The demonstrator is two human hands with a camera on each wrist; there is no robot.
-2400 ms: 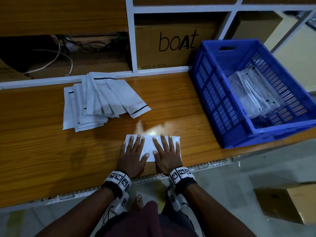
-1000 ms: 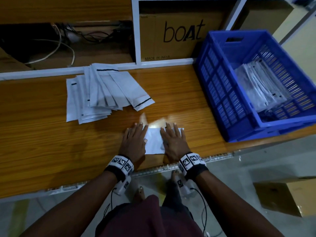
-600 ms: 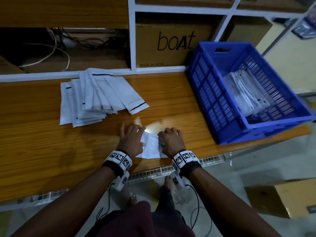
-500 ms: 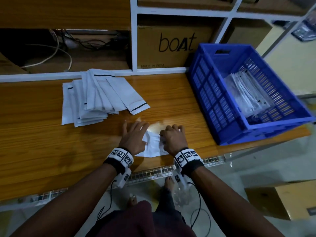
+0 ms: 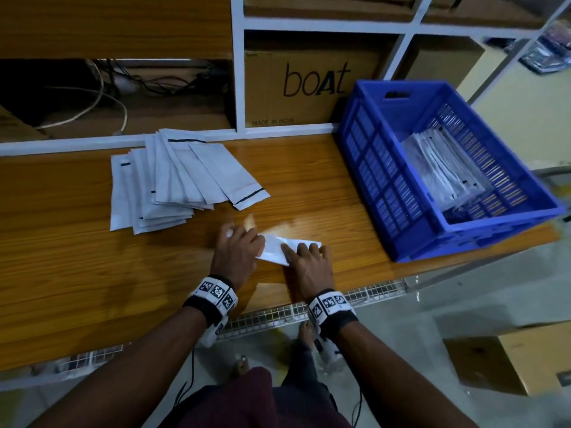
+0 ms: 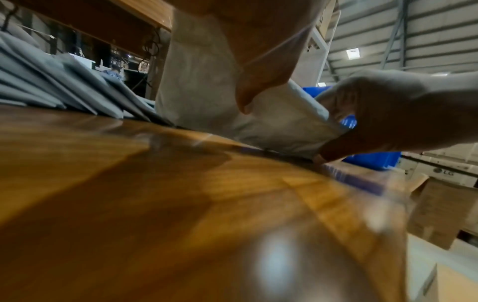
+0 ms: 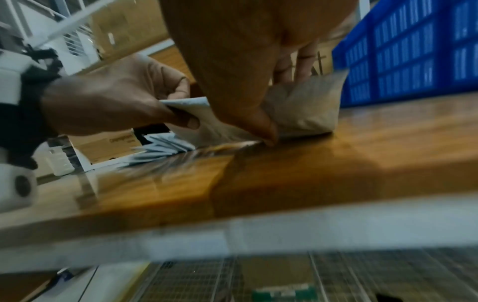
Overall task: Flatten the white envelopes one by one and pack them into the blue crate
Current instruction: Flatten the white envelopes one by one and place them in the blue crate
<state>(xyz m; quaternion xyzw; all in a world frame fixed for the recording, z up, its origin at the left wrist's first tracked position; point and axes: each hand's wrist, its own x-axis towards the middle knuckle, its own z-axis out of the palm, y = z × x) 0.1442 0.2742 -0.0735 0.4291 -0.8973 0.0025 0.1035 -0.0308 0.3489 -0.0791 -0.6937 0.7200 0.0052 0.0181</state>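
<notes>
Wooden table carries everything: left of the blue crate, my left hand and right hand both pinch the white envelope, half-lifted. Uneven pulling could re-crease it, or let it slip free.

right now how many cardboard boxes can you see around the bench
3. The boat box sits in the shelf cubby behind the bench, a plain box in the cubby to its right, and another box on the floor at lower right. More may be hidden.
</notes>
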